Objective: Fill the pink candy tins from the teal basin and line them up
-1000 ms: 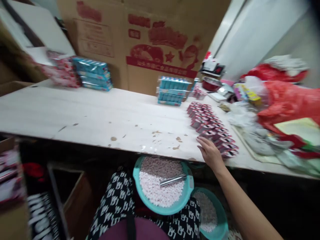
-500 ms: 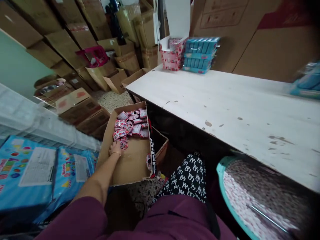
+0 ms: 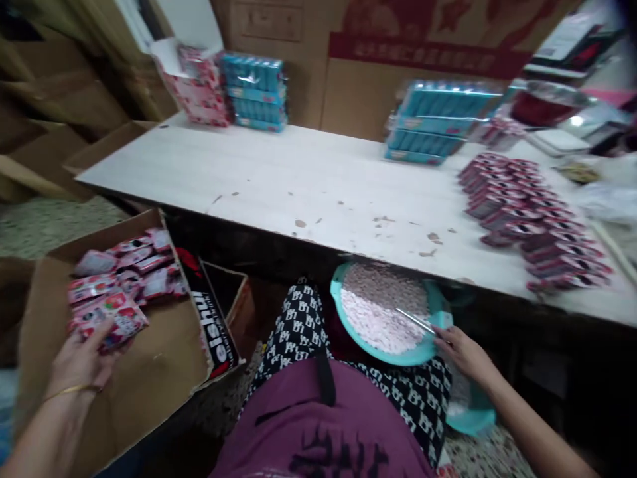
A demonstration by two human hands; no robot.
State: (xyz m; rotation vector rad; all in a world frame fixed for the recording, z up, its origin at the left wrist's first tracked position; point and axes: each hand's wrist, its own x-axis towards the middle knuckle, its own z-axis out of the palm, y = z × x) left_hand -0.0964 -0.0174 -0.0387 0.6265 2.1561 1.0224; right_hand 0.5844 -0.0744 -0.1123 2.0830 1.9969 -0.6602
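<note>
Reaching down into the lower left of the frame, the left hand (image 3: 79,362) has its fingers closed around a bunch of pink sachets (image 3: 112,318), lifting them at the near end of the pile of pink packets (image 3: 132,265) that lies in an open cardboard box (image 3: 149,372) on the floor. A thin gold bangle (image 3: 70,392) circles that wrist. At lower right of centre the right hand (image 3: 460,352) rests against the rim of a teal basin (image 3: 385,355) heaped with small pink and white candies (image 3: 381,312); its fingertips sit at the end of a metal scoop (image 3: 415,320) lying across the candies, but blur hides whether they actually grip it. The two hands are well apart, one on each side of the lap, which is covered by a purple top (image 3: 318,431) and black-and-white patterned trousers (image 3: 293,325). A second teal basin (image 3: 472,415) shows below the right forearm.

Across the middle runs the pale wooden counter (image 3: 279,179), scuffed along its near edge. Rows of dark red filled boxes (image 3: 527,219) lie at right on it. A stack of blue cartons (image 3: 432,123) stands at upper right of centre, another blue stack (image 3: 256,93) at upper left beside a pink printed box (image 3: 196,89). Big brown shipping cartons (image 3: 398,60) stand behind the counter.
</note>
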